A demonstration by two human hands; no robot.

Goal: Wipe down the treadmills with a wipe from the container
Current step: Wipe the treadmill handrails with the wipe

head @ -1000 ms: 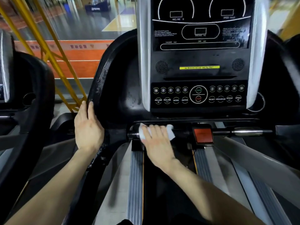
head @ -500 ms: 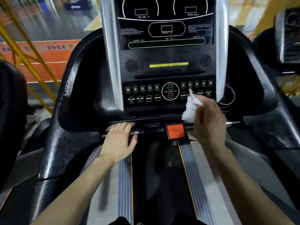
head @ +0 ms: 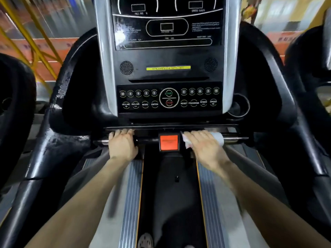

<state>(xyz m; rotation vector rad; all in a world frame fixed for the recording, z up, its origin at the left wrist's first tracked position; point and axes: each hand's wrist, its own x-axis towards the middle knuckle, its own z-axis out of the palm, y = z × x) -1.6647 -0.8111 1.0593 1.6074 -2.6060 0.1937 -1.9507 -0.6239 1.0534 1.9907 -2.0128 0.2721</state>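
White wipe [head: 217, 139] lay draped over the right half of the crossbar [head: 232, 139] of the treadmill [head: 272, 83], beneath the right hand [head: 204, 148]. That hand's fingers [head: 195, 135] were curled over the wipe and clasped it against the bar. One end of the cloth stuck out past the little-finger side, towards the bare metal of the bar, and a crumpled corner showed on the thumb side. Just beyond that corner, between the two hands, sat the orange block [head: 169, 142] at the middle of the bar, apart from both sets of fingers. The left hand [head: 122, 146] held the bar's left half bare, with its fingers [head: 123, 131] bent over the top of it and no cloth under them. Above the fingertips of both hands rose the console [head: 168, 104] with its rows of buttons, and below the wrists ran the dark belt [head: 170, 197].
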